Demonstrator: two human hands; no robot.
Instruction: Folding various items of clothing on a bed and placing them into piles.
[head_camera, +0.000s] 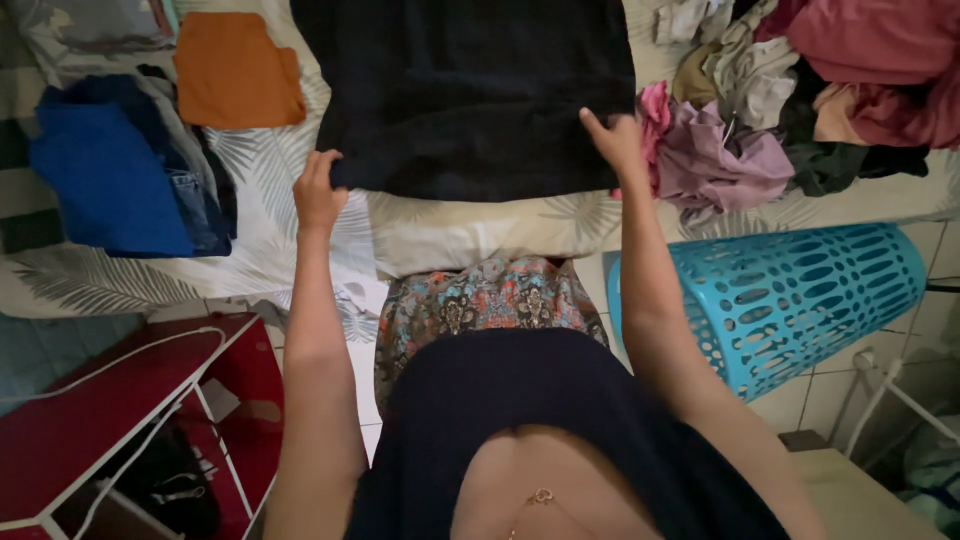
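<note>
So we've got one black garment (470, 90) spread flat on the bed (470, 235), and both hands are on its near edge: left hand (318, 192) with fingers pinched on the left corner, right hand (615, 140) with fingers clamped on the right corner. Holding the two corners like that looks like it keeps the cloth taut and square. Off to the left we count one folded orange piece (238, 70) and one blue pile (115, 170). On the right, one jumbled heap of clothes (790, 90), plus one turquoise laundry basket (790, 300) tipped on its side.
</note>
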